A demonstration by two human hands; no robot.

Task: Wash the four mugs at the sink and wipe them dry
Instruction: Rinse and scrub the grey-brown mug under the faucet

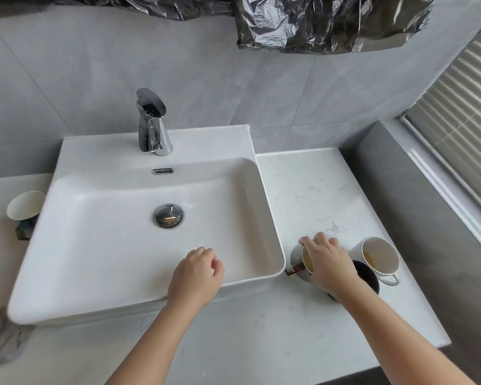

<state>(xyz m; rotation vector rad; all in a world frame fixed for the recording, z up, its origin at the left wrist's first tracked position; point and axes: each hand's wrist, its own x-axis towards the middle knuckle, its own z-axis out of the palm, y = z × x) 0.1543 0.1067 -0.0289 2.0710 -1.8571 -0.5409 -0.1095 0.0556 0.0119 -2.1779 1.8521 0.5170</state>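
Note:
A white square sink (128,295) with a chrome tap (152,123) and a shut drain plug (168,215) fills the middle. On the counter to its right stand three mugs close together: a grey mug (297,258) with a dark handle, a black mug (368,276) and a white mug (379,255) with yellow residue inside. My right hand (326,261) grips the grey mug's rim from above. My left hand (196,272) hovers over the sink's front edge, fingers loosely curled, holding nothing. A fourth, white mug (25,204) sits left of the sink.
A grey cloth (4,340) lies on the counter at the front left. A small dark green object (24,228) sits under the left mug. The marble counter (314,195) stretches right of the sink to a grey ledge and window blinds (461,112). Black plastic (322,23) hangs overhead.

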